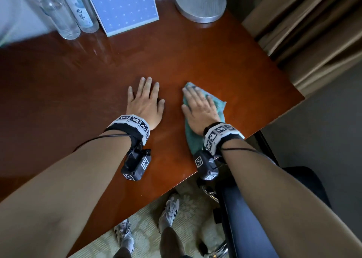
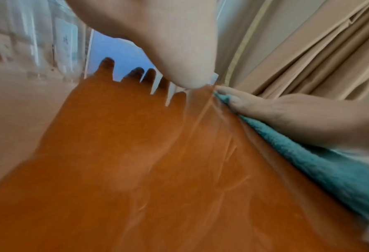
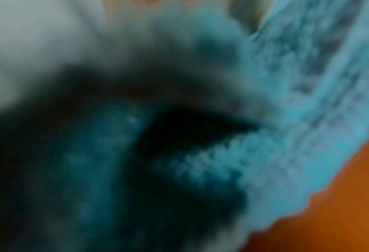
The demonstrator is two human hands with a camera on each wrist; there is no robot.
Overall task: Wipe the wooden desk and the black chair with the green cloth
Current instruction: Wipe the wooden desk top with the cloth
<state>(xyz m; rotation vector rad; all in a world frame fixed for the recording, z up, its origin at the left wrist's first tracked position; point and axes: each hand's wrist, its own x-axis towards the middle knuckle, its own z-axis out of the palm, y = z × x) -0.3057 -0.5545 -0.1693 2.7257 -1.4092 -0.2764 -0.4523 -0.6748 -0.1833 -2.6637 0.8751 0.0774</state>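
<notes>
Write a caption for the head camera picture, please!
Right hand presses the green cloth flat on the wooden desk; left hand rests beside it.

Both forearms are bare. Each wrist wears a white band (image 1: 131,123) printed with black square markers (a thin black cable (image 1: 101,138) trails back). A black camera block (image 1: 136,164) hangs beneath each.

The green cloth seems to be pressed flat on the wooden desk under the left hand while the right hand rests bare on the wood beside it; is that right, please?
Not quite: the hands are swapped. The head view shows the right hand pressing the green cloth flat on the wooden desk, while the left hand rests bare on the wood beside it.
</notes>
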